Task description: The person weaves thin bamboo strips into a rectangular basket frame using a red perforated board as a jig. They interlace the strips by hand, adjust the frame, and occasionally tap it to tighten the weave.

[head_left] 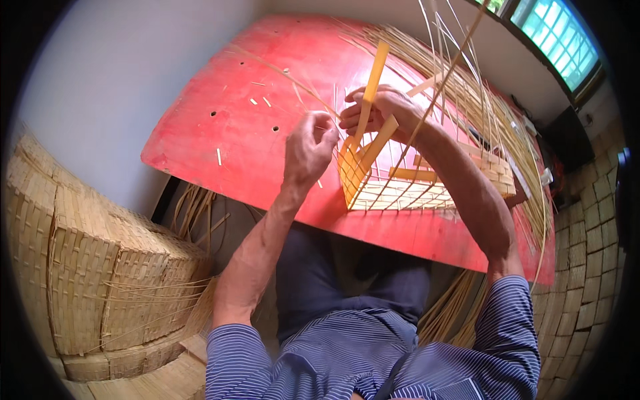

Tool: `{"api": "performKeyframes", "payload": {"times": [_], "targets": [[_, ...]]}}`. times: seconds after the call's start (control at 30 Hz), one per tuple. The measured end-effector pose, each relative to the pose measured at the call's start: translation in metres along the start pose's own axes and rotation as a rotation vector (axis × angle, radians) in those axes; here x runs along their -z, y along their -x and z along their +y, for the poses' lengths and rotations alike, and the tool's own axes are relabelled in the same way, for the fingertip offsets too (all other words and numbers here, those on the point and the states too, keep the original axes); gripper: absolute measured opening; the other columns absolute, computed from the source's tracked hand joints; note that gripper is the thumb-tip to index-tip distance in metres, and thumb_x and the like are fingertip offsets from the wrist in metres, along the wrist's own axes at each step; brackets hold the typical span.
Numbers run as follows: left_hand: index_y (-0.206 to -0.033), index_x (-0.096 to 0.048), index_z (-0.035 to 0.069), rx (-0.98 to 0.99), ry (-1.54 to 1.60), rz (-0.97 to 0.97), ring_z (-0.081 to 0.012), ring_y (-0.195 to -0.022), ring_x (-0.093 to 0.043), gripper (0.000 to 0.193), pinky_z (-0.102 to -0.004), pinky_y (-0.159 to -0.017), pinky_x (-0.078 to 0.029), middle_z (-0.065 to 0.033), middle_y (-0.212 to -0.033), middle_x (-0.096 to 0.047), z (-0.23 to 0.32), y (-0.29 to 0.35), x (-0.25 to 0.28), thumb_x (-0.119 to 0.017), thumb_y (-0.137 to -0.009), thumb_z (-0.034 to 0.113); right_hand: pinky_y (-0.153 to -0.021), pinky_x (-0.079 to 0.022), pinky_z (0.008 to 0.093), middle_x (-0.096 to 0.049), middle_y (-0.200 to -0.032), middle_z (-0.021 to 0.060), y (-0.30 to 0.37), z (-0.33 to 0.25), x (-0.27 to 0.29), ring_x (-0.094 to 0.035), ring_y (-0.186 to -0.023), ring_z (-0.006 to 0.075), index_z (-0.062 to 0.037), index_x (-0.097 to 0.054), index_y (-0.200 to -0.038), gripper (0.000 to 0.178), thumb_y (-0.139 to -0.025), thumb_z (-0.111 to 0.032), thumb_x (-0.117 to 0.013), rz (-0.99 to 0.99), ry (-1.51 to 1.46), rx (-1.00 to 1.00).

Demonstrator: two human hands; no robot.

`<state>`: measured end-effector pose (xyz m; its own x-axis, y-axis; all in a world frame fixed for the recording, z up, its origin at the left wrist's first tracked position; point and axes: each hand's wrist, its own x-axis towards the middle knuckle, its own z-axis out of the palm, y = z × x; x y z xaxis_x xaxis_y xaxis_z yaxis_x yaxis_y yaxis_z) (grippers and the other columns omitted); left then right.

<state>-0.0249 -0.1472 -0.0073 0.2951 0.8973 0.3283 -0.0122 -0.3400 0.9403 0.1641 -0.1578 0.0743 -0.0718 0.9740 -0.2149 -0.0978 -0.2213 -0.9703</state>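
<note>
A partly woven bamboo basket (400,195) lies on the red table, with loose uprights standing from its rim. Several broad yellow slats (375,73) rise from its near left corner. My left hand (311,148) is just left of that corner, closed in a pinch by a thin bamboo strip (293,79) that runs up and leftward. Above the corner, my right hand (383,112) has its fingers curled towards the strip's near end, with one yellow slat crossing in front. My right forearm passes over the basket and hides part of it.
Long thin bamboo strips (527,180) lie in a bundle along the right edge of the red table (220,133). Short offcuts (219,157) are scattered at left. Stacked woven bamboo pieces (113,267) stand on the left floor, more (587,247) at right. A window (557,40) is top right.
</note>
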Motion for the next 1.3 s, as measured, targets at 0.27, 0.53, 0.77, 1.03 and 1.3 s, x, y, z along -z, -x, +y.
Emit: {"api": "performKeyframes", "payload": {"times": [0.27,0.53,0.77,1.03,1.3], "targets": [[-0.12,-0.066,0.009,-0.427,-0.294,-0.188,-0.0249,-0.095,-0.061,0.055,-0.0391,-0.081,-0.052,-0.0076,-0.106,-0.059,0.003,0.044,-0.019,-0.087,-0.07,0.019,-0.089,-0.058,0.0432,-0.067,-0.104,0.0254,-0.023,0.025,0.024,-0.071,-0.093,0.0317,0.0091,-0.053,-0.113,0.036,-0.103,-0.025,-0.051,-0.208,-0.175,-0.115],[-0.113,-0.069,0.007,-0.621,-0.438,-0.058,-0.0246,-0.095,-0.061,0.051,-0.0394,-0.081,-0.049,-0.0074,-0.105,-0.061,-0.011,0.055,-0.027,-0.087,-0.07,0.028,-0.081,-0.06,0.0385,-0.07,-0.1,0.0202,0.053,-0.045,0.006,-0.073,-0.087,0.0263,0.0058,-0.062,-0.108,0.037,-0.099,-0.03,-0.059,0.048,0.403,0.207],[-0.116,-0.068,0.003,-0.466,-0.241,-0.037,-0.025,-0.098,-0.059,0.049,-0.0368,-0.088,-0.05,-0.0108,-0.107,-0.06,-0.016,0.059,-0.037,-0.085,-0.077,0.028,-0.048,-0.056,0.0217,-0.068,-0.071,0.0057,0.086,-0.05,0.006,-0.067,-0.054,0.01,0.0002,-0.071,-0.093,0.018,-0.09,-0.017,-0.071,0.045,0.845,0.13],[-0.117,-0.068,0.002,-0.382,-0.195,0.01,-0.0188,-0.085,-0.06,0.039,-0.0346,-0.082,-0.05,-0.0099,-0.105,-0.058,-0.008,0.07,-0.048,-0.078,-0.082,0.017,-0.042,-0.047,0.0191,-0.061,-0.061,0.0019,0.1,-0.035,0.02,-0.06,-0.048,0.006,-0.0005,-0.069,-0.086,0.01,-0.088,-0.01,-0.071,0.084,0.975,0.047],[-0.115,-0.067,0.0,-0.38,-0.304,0.067,-0.0294,-0.096,-0.062,0.032,-0.0376,-0.081,-0.052,-0.0155,-0.106,-0.057,-0.007,0.073,-0.05,-0.071,-0.085,0.009,-0.051,-0.038,0.0285,-0.053,-0.058,0.0014,0.103,0.009,0.028,-0.048,-0.055,0.0085,-0.0029,-0.055,-0.074,0.026,-0.087,-0.014,-0.074,0.176,1.129,0.177]]}}
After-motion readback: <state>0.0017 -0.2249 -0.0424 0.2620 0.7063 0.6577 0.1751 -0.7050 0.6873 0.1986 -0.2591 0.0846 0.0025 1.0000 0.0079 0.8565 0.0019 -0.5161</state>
